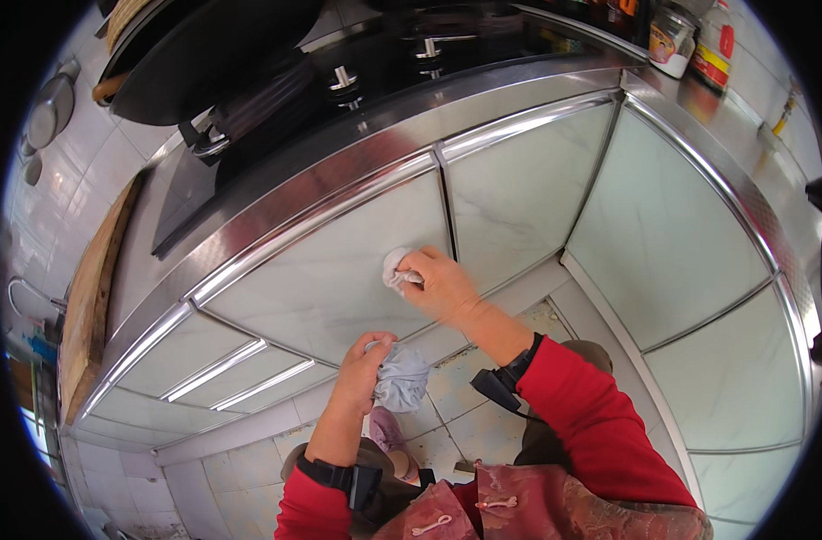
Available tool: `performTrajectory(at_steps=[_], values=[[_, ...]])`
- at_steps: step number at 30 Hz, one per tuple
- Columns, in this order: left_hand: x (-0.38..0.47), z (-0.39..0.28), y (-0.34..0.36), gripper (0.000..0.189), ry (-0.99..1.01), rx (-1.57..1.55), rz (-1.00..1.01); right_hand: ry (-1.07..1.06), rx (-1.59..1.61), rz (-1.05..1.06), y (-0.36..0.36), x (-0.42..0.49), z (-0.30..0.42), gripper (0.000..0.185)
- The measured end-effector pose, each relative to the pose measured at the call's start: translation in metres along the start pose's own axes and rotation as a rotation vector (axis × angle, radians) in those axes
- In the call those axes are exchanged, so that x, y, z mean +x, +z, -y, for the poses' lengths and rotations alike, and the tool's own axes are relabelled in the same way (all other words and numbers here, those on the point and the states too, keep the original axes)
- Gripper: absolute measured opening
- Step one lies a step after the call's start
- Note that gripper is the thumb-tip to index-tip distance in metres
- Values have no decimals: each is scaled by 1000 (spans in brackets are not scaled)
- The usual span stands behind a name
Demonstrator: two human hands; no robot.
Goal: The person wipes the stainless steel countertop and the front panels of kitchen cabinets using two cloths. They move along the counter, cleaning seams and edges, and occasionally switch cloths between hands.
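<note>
My right hand [440,282] grips a bunched white cloth [396,267] against a pale, marble-patterned cabinet door [316,277], close to the door's right edge. Lower down and to the left, my left hand [365,372] holds a crumpled light blue-grey cloth [403,379] in front of the cabinet, above the floor. The fingers of my left hand are partly hidden behind that cloth. A second pale door [519,175] stands just right of the one being touched, across a dark gap.
Above the doors runs a steel counter edge [384,145] with a black gas cooktop [269,128] and a large black wok [208,61]. Jars and a bottle [713,54] stand at the upper right. A thick wooden board [100,304] leans at the left. Floor tiles [482,428] lie below.
</note>
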State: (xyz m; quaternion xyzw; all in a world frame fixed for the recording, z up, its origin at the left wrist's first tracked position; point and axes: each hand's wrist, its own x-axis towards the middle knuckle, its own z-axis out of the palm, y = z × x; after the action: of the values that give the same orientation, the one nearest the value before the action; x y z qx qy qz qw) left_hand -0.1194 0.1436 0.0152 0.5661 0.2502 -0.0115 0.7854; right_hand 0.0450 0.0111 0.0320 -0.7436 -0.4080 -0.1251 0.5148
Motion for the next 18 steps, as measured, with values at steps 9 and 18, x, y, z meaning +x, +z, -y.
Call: performTrajectory(at_steps=[9,18], values=[[-7,-2,-1,23,-4,7,10,141,176,-639,-76,35,-34,23],[-1,1,1,22,-22,-23,-14,850,201,-233,-32,-22,-80,30]])
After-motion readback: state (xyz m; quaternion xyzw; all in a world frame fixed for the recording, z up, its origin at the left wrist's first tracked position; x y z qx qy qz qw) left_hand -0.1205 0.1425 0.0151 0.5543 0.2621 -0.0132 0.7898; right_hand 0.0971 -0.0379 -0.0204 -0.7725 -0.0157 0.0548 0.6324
